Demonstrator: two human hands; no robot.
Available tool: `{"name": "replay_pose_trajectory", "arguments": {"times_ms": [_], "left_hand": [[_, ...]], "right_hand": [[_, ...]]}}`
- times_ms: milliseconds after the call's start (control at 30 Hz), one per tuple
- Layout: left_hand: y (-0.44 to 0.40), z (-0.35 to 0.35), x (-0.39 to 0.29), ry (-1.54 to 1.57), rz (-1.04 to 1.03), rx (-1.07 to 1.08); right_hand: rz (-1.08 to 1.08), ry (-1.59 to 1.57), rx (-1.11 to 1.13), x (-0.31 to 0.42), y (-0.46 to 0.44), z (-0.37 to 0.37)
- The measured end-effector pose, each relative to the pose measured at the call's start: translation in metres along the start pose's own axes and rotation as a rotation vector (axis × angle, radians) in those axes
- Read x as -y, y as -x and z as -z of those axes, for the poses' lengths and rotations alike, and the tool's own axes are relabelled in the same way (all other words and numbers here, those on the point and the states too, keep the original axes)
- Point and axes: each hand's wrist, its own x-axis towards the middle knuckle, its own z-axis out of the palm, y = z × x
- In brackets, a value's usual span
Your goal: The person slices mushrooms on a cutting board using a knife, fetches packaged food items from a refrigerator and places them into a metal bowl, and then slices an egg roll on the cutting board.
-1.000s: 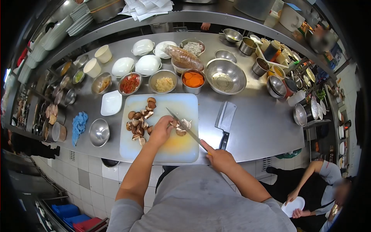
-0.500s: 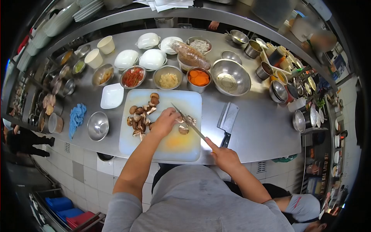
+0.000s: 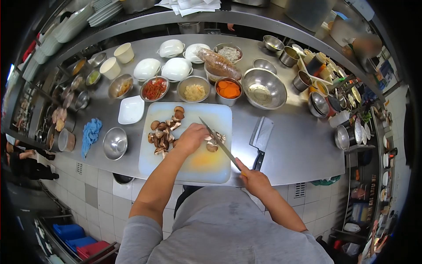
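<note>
Half a second ago a person in a grey sleeve showed at the lower right edge of the view; now that person is out of sight. At the far left, a bent arm [image 3: 25,154] of someone in dark clothes has come into view. The knife keeps nearly the same slant over the cutting board [image 3: 213,172].

Left of the board lie a crumpled blue cloth [image 3: 92,134] and a shiny metal bowl [image 3: 115,144]. Off its upper left corner sits a square white dish [image 3: 131,110], with a steel bowl of orange-brown food [image 3: 112,89] and two cream tubs [image 3: 110,69] beyond. Along the board's far side, left to right, stand a bowl of red strips [image 3: 154,100], a bowl of pale chopped bits [image 3: 181,89] and a metal pot of orange slices [image 3: 227,102]. Four white dishes [image 3: 176,69] and a wrapped brown package [image 3: 220,64] lie behind them. A perforated bowl [image 3: 274,83] stands off the board's upper right corner, and a cleaver [image 3: 262,133] lies to its right.

On the board's left half is a heap of brown mushrooms [image 3: 162,136], some showing pale cut faces. The left hand [image 3: 192,137] bends over the middle with curled fingers; I can't tell how its fingertips press. The right hand [image 3: 257,181] closes round the handle of the knife [image 3: 223,147], its blade crossing the cut mushroom pieces [image 3: 212,146], pale with brown edges, on the board's right half.
</note>
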Motion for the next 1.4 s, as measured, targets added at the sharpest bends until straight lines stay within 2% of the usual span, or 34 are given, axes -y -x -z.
{"name": "replay_pose_trajectory", "arguments": {"times_ms": [67, 133, 233, 267, 333, 467, 567, 667, 733, 833, 967, 1133, 1233, 1400], "left_hand": [[0.000, -0.002, 0.002, -0.033, -0.010, -0.044], [-0.001, 0.001, -0.009, -0.091, -0.047, -0.236], [0.004, -0.006, -0.010, -0.158, -0.086, -0.297], [0.007, -0.011, -0.010, -0.153, -0.094, -0.292], [0.013, -0.020, -0.011, -0.114, 0.062, -0.091], [0.016, -0.021, -0.018, -0.025, 0.059, -0.136], [0.020, -0.017, -0.015, -0.024, 0.140, -0.141], [0.020, -0.021, 0.006, -0.025, 0.120, -0.127], [0.015, -0.017, 0.014, 0.021, -0.060, -0.063], [0.009, -0.007, 0.009, 0.023, -0.055, -0.022], [0.008, -0.004, 0.014, 0.034, -0.042, -0.002], [0.006, -0.011, 0.019, -0.002, -0.091, 0.015], [0.009, -0.014, 0.019, -0.002, -0.074, -0.012], [0.010, -0.017, 0.018, -0.006, -0.122, -0.066]], "right_hand": [[-0.012, -0.009, 0.008, 0.003, 0.001, -0.001], [-0.011, -0.003, 0.007, 0.005, 0.003, -0.001], [0.005, -0.005, -0.038, 0.004, 0.004, -0.005], [-0.004, -0.010, -0.041, 0.005, 0.005, -0.005], [-0.026, 0.042, -0.014, 0.010, 0.007, 0.003], [0.015, 0.084, -0.076, -0.003, 0.005, -0.009], [0.072, 0.063, -0.129, -0.006, 0.004, -0.009], [0.079, 0.132, -0.130, 0.002, 0.008, 0.002], [-0.033, 0.167, 0.020, 0.011, 0.012, 0.018], [0.037, 0.192, -0.062, 0.004, 0.013, 0.011], [0.043, 0.204, -0.051, 0.009, 0.013, 0.019], [-0.071, 0.211, 0.089, 0.042, 0.042, 0.069], [-0.016, 0.195, 0.093, 0.036, 0.046, 0.066], [-0.001, 0.178, 0.070, 0.017, 0.002, 0.018]]}}
